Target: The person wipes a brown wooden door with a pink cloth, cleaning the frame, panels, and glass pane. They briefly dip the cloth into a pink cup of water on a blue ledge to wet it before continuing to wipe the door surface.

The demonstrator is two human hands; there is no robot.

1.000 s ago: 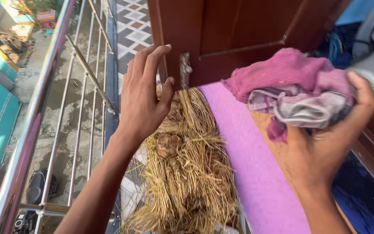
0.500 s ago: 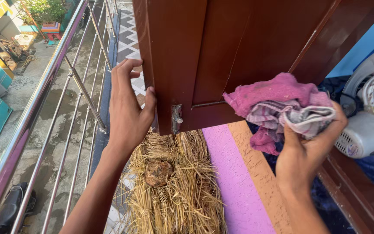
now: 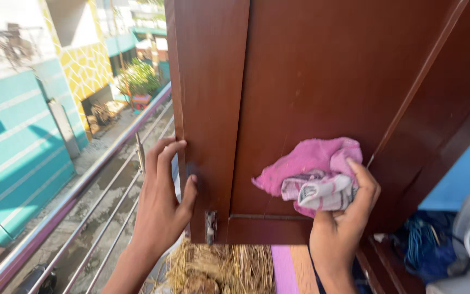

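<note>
left hand (image 3: pixel 161 204): fingers wrapped round outer edge of brown wooden shutter (image 3: pixel 300 81), thumb on its face | right hand (image 3: pixel 341 223): clutching bunched pink cloth (image 3: pixel 314 174), pressed to shutter's lower panel | straw bundle (image 3: pixel 221 269) below | steel railing (image 3: pixel 72 201) at left

The left hand (image 3: pixel 161 209) grips the edge of a brown wooden shutter (image 3: pixel 300 81), thumb on its face. At three o'clock from it, the right hand (image 3: pixel 341 223) presses a bunched pink cloth (image 3: pixel 311 177) against the panel. Straw (image 3: pixel 221 269) lies at six o'clock; a steel railing (image 3: pixel 82 190) runs at nine.
</note>
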